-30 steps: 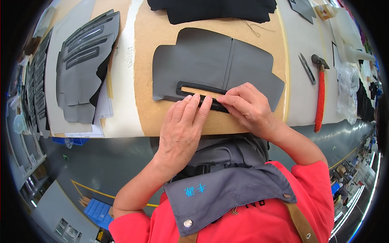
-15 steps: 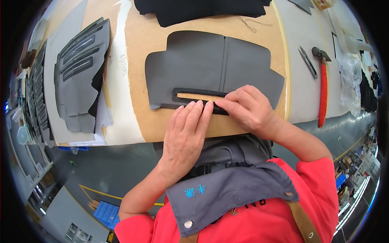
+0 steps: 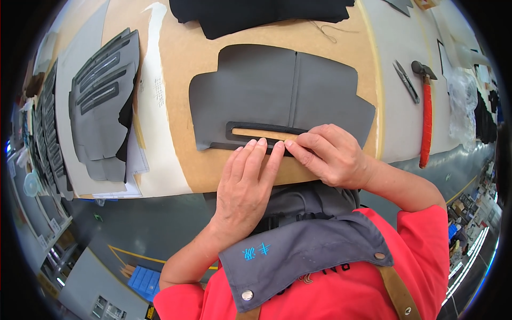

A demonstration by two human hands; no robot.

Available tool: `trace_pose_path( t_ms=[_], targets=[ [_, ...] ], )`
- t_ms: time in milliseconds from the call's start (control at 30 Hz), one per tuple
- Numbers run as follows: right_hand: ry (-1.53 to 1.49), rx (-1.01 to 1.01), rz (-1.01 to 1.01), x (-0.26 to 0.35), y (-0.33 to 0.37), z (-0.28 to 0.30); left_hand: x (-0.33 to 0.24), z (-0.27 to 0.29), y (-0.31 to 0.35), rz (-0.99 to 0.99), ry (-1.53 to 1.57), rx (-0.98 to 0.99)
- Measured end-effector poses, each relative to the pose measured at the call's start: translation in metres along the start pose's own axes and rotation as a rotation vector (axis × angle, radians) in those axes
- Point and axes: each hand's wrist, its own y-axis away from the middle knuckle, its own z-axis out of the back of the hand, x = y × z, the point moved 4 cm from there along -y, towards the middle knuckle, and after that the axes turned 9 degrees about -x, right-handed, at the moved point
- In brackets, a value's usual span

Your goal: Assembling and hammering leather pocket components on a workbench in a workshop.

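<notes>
Lengthwise left to right: grey panel (image 3: 250,90).

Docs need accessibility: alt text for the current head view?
A person's left hand and right hand touch the slotted black border of a gray panel on a tan work surface; a red-handled hammer lies at right.

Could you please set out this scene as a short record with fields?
Workpiece: gray panel, lying flat, with a black slot border
Left hand: fingers extended, tips at the border's near side
Right hand: fingers bent over the border's right part, thumb near the left fingertips; exact grip hidden
Tools, right: red-handled hammer, snips
Left side: overlapping gray pieces
Far side: black material
</notes>
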Motion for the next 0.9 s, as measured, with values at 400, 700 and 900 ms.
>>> trace_pose_path(
  t_ms=[400, 700, 900],
  targets=[
    [-0.19, 0.017, -0.272, -0.015, 0.0, 0.003, -0.002, -0.001, -0.001, -0.032, -0.049, 0.019],
    [-0.116, 0.013, -0.074, -0.009, 0.006, 0.006, -0.001, 0.0, 0.0, -0.037, -0.052, 0.026],
    [-0.083, 0.023, -0.053, -0.007, 0.01, 0.004, -0.001, -0.002, 0.001, -0.009, -0.005, 0.03]
  ],
)
